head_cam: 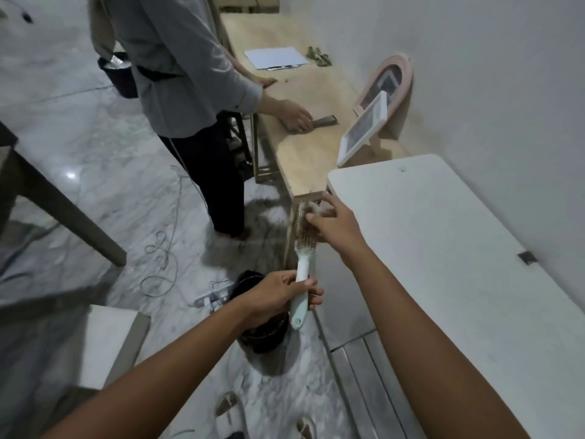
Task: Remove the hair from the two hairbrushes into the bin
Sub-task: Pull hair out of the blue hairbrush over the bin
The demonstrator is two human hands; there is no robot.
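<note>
Both your forearms reach forward, bare. Your left hand sits lower, fingers wrapped in a closed grip, knuckles up. Your right hand is higher and further out, wrist bent down, fingertips pinched together.

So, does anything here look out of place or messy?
Only the floor: loose cables lie tangled on the marble beside the black bin. The hairbrush is simply clogged with brown hair.
</note>
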